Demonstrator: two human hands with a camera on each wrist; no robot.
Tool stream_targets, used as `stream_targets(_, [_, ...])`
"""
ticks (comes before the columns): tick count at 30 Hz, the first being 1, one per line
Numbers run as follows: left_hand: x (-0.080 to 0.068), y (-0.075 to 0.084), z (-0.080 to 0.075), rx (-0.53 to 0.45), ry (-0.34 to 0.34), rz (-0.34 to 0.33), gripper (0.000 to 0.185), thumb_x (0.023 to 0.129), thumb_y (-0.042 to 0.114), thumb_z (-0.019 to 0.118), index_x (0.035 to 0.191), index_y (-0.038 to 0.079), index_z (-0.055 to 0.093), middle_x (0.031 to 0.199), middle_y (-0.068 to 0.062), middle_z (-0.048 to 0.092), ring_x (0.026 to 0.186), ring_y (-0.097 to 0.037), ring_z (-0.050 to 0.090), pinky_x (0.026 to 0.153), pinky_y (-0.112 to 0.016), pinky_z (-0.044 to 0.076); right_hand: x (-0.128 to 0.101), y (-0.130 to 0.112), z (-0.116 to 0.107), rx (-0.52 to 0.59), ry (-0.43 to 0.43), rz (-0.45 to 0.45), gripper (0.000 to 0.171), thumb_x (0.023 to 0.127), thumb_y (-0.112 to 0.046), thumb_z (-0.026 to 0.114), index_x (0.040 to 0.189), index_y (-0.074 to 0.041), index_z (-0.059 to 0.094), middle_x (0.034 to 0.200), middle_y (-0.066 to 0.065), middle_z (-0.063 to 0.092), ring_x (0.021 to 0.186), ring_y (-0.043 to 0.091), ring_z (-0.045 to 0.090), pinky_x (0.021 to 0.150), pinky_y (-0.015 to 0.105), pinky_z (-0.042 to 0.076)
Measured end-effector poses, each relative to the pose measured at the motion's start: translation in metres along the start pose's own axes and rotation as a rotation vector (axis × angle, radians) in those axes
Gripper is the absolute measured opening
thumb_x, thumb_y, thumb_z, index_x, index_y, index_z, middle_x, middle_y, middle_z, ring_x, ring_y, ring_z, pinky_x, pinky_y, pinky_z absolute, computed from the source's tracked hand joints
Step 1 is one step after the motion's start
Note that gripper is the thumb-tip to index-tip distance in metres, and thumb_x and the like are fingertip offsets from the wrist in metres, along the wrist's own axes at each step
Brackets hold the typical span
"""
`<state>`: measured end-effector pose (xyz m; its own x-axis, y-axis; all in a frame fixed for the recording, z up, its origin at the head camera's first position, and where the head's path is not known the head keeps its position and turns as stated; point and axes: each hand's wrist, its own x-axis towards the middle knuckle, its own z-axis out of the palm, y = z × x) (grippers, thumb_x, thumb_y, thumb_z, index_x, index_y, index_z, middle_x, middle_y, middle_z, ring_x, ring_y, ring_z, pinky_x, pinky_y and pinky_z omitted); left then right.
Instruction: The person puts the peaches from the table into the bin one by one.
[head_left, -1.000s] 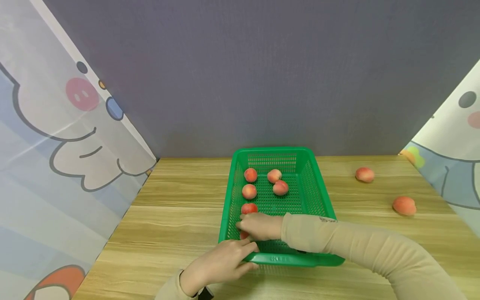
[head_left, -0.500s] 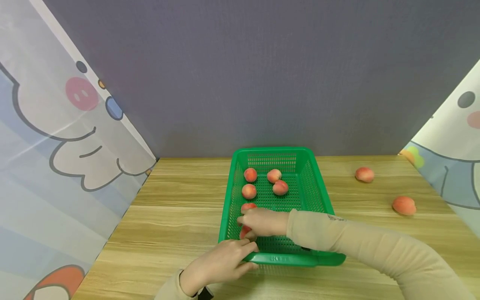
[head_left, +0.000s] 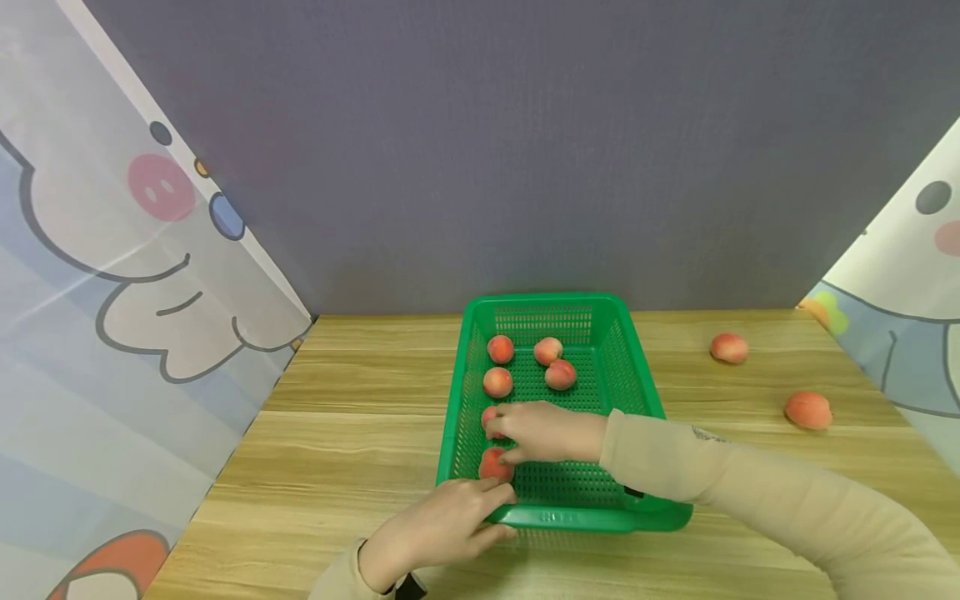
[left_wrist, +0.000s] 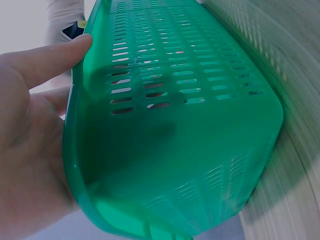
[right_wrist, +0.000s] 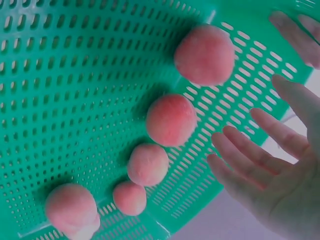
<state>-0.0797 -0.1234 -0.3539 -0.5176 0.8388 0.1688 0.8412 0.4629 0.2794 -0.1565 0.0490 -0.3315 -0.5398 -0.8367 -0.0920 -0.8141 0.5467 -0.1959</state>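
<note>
**Six peaches in the basket, two left out on the tabletop**

The right hand (head_left: 543, 432) has a released grip: in the right wrist view its fingers (right_wrist: 250, 165) are spread and straight, holding nothing, just beside the nearest peach (head_left: 496, 463), which lies on the basket floor. The left hand (head_left: 442, 525) grasps the near left corner of the green basket (head_left: 630, 367), thumb over the rim and fingers curled beneath (the left wrist view shows the rim (left_wrist: 75, 150) against the palm).

Judging from how things lie, the loading looks well along. Six peaches sit inside: the nearest one, a second peach (head_left: 491, 415) partly hidden behind the right hand, a third peach (head_left: 498, 382), and three more toward the far end (head_left: 547, 352). Still outside are two, a far peach (head_left: 729, 347) and a nearer peach (head_left: 808, 410), both well apart from the basket on the right side of the tabletop (head_left: 360, 392).

Around the scene stand a grey back wall and cartoon-printed curtains (head_left: 135, 275) at either side. Nothing lies between the basket and the two loose peaches.
</note>
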Motion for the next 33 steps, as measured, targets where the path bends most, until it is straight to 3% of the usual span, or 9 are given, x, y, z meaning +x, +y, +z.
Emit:
stream_targets(3, [0.000, 0.000, 0.000, -0.006, 0.000, 0.004, 0.019, 0.083, 0.025, 0.061, 0.095, 0.010, 0.056, 0.085, 0.005, 0.058, 0.064, 0.006, 0.046, 0.059, -0.007, 0.038, -0.005, 0.001, -0.005, 0.006, 0.021, 0.006, 0.034, 0.078, -0.031, 0.066, 0.105, -0.011, 0.060, 0.097, -0.001, 0.054, 0.085, 0.012, 0.054, 0.067, 0.019, 0.045])
stream_targets(9, [0.000, 0.000, 0.000, -0.010, -0.004, 0.003, 0.019, 0.084, 0.025, 0.061, 0.095, 0.010, 0.056, 0.089, 0.003, 0.060, 0.068, 0.005, 0.051, 0.061, -0.008, 0.040, -0.013, 0.004, -0.017, 0.020, 0.084, -0.010, 0.040, 0.078, -0.030, 0.067, 0.110, -0.007, 0.058, 0.111, 0.007, 0.055, 0.084, 0.013, 0.056, 0.060, 0.015, 0.043])
stream_targets(16, [0.000, 0.000, 0.000, 0.006, 0.005, 0.003, 0.019, 0.083, 0.026, 0.061, 0.095, 0.011, 0.056, 0.085, 0.005, 0.059, 0.066, 0.005, 0.049, 0.060, -0.010, 0.040, -0.024, 0.012, -0.029, 0.010, 0.197, -0.048, 0.034, 0.079, -0.029, 0.066, 0.107, -0.011, 0.057, 0.099, 0.003, 0.059, 0.078, 0.011, 0.055, 0.062, 0.016, 0.044])
stream_targets(24, [0.001, -0.001, 0.001, 0.006, 0.007, 0.001, 0.019, 0.083, 0.026, 0.061, 0.094, 0.012, 0.056, 0.084, 0.006, 0.058, 0.064, 0.006, 0.046, 0.059, -0.009, 0.039, -0.037, 0.018, -0.045, 0.066, 0.241, 0.030, 0.034, 0.080, -0.027, 0.065, 0.109, -0.009, 0.058, 0.102, 0.002, 0.056, 0.085, 0.013, 0.056, 0.070, 0.025, 0.048])
stream_targets(33, [0.001, -0.001, 0.002, -0.006, 0.004, 0.003, 0.019, 0.083, 0.025, 0.061, 0.094, 0.011, 0.055, 0.083, 0.006, 0.058, 0.062, 0.006, 0.040, 0.058, -0.007, 0.037, -0.055, 0.032, -0.056, 0.069, 0.352, 0.070, 0.030, 0.082, -0.024, 0.063, 0.107, -0.007, 0.060, 0.108, 0.008, 0.057, 0.092, 0.020, 0.057, 0.072, 0.031, 0.048])
